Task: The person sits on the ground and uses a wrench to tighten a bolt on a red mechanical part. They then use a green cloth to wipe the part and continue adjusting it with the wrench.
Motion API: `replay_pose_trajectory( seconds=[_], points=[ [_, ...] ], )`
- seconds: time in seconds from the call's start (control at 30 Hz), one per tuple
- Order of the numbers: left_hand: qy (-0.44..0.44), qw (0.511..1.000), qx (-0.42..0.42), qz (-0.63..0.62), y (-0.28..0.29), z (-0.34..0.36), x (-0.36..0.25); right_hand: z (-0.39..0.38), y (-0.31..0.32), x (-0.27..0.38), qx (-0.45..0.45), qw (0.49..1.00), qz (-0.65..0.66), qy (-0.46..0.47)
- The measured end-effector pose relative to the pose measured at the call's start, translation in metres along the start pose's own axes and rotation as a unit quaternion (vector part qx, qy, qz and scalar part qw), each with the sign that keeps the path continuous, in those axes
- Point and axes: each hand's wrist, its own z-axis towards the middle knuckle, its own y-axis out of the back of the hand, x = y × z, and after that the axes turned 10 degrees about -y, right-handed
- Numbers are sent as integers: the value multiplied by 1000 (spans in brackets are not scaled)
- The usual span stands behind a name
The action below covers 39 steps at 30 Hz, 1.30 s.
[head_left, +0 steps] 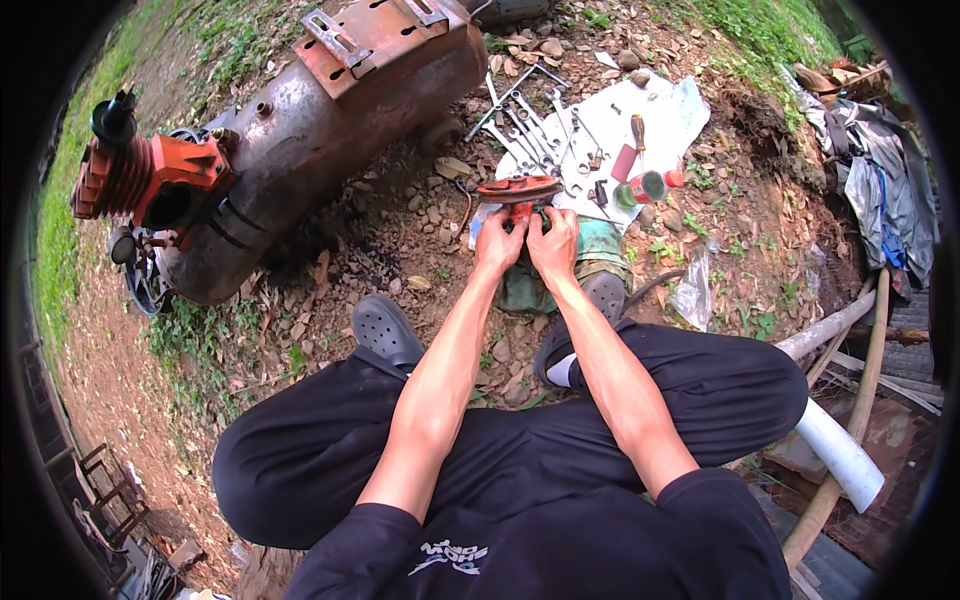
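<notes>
Out in front of me, both my hands are closed on a red metal machine part (519, 189) with a wide round disc on top. My left hand (500, 243) grips its lower left side, and my right hand (553, 244) grips the right side. Thumbs sit close together on the near face; most fingertips are hidden behind it. Beneath and beside the part lies a green cloth bundle (600, 243). Several wrenches (527, 132) are spread on a white sheet (683, 112) just beyond, along with a screwdriver (638, 131) and a green bottle with a red cap (641, 189).
A rusty cylindrical tank (330, 135) lies at the left, bearing an orange finned compressor head (170, 185). My grey clogs (387, 328) rest on leafy, stony soil. A clear plastic bag (692, 292), wooden poles (858, 400) and a grey tarp (880, 190) are at the right.
</notes>
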Motion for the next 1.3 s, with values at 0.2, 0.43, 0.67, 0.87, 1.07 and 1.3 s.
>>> replay_pose_trajectory(
  seconds=[0.2,0.43,0.67,0.87,1.07,1.3],
  points=[
    [-22,1000,-3,21,-7,1,2,22,-9,-18,-18,998,53,-12],
    [-37,999,-21,29,-1,-1,-1,35,-2,-46,223,847,386,-288],
    [-18,999,-31,36,2,-5,-13,29,10,-66,254,670,587,-378],
    [-37,999,-36,1,-1,-5,-12,40,6,-59,168,803,483,-307],
    [-24,999,-39,8,0,-5,-10,43,9,-53,89,974,154,-143],
    [-10,1000,-8,-15,6,-3,-5,14,7,-30,6,994,82,76]
  ],
)
